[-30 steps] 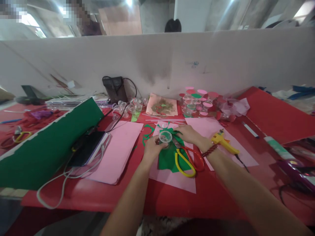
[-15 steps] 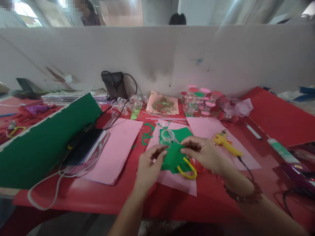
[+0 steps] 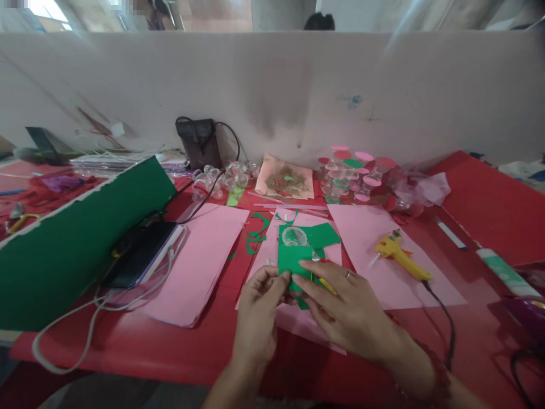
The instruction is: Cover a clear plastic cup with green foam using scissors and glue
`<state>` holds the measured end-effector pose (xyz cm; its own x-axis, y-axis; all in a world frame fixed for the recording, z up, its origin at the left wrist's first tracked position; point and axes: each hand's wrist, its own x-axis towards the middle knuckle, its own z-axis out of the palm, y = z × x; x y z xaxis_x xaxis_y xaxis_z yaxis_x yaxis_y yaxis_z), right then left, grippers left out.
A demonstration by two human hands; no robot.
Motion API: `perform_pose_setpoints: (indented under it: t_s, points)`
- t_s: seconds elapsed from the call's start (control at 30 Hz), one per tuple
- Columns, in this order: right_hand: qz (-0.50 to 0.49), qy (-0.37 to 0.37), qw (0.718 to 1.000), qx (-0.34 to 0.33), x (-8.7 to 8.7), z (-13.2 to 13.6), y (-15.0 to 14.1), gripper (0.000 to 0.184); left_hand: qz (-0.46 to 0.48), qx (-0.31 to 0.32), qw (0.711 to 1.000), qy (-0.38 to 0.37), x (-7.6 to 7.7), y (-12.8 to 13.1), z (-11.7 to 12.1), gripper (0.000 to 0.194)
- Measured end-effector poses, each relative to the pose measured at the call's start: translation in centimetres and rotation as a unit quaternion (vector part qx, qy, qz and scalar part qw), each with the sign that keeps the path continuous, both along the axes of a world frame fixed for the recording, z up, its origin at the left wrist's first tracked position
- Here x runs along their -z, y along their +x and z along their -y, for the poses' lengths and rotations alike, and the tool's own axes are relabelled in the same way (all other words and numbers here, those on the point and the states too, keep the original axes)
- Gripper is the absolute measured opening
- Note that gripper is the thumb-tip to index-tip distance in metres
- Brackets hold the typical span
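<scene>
My left hand (image 3: pixel 260 307) is closed on the lower left edge of a small piece of green paper (image 3: pixel 293 258), pinched between thumb and fingers. My right hand (image 3: pixel 347 304) reaches over the same piece from the right, its long fingers against the front; its thumb is mostly hidden. Just behind the piece stands a clear plastic cup (image 3: pixel 294 236) on more green paper (image 3: pixel 326 234). Scissors with a yellow handle (image 3: pixel 326 284) lie under my right hand, mostly covered.
A yellow glue gun (image 3: pixel 398 255) lies on pink paper (image 3: pixel 353 227) at right. Stacked pink sheets (image 3: pixel 200 261) and a phone (image 3: pixel 142 255) lie left, beside a green board (image 3: pixel 85 238). Plastic cups with coloured discs (image 3: pixel 347 176) stand at the back. Green scraps (image 3: pixel 255 227) lie nearby.
The held green paper has come nearer to me and shows a smaller face. My right hand has moved from its upper right corner down over its front, now covering much of the scissors.
</scene>
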<state>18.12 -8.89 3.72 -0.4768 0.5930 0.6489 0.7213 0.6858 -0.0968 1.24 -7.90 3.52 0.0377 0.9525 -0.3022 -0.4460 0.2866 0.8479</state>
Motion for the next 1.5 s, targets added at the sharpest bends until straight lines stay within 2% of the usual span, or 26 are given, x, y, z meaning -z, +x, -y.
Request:
perform_pose_setpoints:
  t_s: [0.1, 0.2, 0.23, 0.27, 0.33, 0.4, 0.53, 0.6, 0.73, 0.9, 1.1, 1.3, 1.4, 1.5]
  points:
    - [0.075, 0.051, 0.996, -0.016, 0.1, 0.1, 0.7, 0.040, 0.024, -0.001, 0.999, -0.022, -0.5, 0.2, -0.1, 0.030]
    - [0.051, 0.105, 0.993, -0.029, -0.4, -1.3, 1.7, 0.041, -0.035, 0.054, 0.998, 0.012, -1.3, -0.2, -1.1, 0.029]
    - [0.033, 0.121, 0.992, -0.021, -0.6, -2.0, 2.0, 0.044, -0.069, 0.043, 0.996, 0.043, -1.6, -0.6, -1.8, 0.026]
    - [0.008, 0.131, 0.991, 0.009, -0.8, -2.7, 2.1, 0.046, -0.100, 0.007, 0.992, 0.073, -1.9, -1.0, -2.6, 0.024]
    - [-0.038, 0.111, 0.991, 0.063, -0.9, -3.9, 2.2, 0.045, -0.138, -0.055, 0.982, 0.114, -2.2, -1.8, -4.7, 0.023]
    - [-0.061, 0.081, 0.992, 0.076, -0.5, -4.7, 1.8, 0.043, -0.162, -0.020, 0.977, 0.140, -2.2, -2.4, -6.8, 0.040]
    - [-0.064, 0.063, 0.994, 0.057, 0.8, -4.9, 0.8, 0.042, -0.200, 0.114, 0.966, 0.115, -0.6, -1.9, -9.1, 0.084]
    - [-0.053, 0.057, 0.996, 0.051, 1.2, -4.8, 0.5, 0.041, -0.187, 0.125, 0.969, 0.099, 0.5, -1.2, -9.3, 0.096]
    - [-0.049, 0.041, 0.996, 0.056, 1.2, -5.0, 0.5, 0.038, -0.149, 0.115, 0.977, 0.098, 2.7, 0.0, -9.3, 0.100]
    - [-0.054, 0.041, 0.996, 0.061, 1.1, -5.3, 0.7, 0.038, -0.109, 0.136, 0.978, 0.111, 4.1, 0.0, -9.6, 0.102]
    - [-0.058, 0.015, 0.997, 0.054, 1.2, -5.3, 0.8, 0.039, -0.093, 0.147, 0.978, 0.113, 3.9, 0.1, -9.6, 0.094]
    - [-0.142, -0.022, 0.985, 0.094, 0.7, -5.4, 1.2, 0.035, -0.074, 0.136, 0.981, 0.118, 4.2, 0.1, -9.6, 0.097]
    - [-0.169, -0.041, 0.980, 0.094, 0.4, -5.3, 1.2, 0.030, -0.105, 0.151, 0.976, 0.118, 3.7, -0.7, -9.7, 0.101]
    - [-0.177, -0.044, 0.978, 0.098, 0.3, -5.3, 1.2, 0.028, -0.177, 0.168, 0.962, 0.120, 2.8, -1.8, -10.0, 0.100]
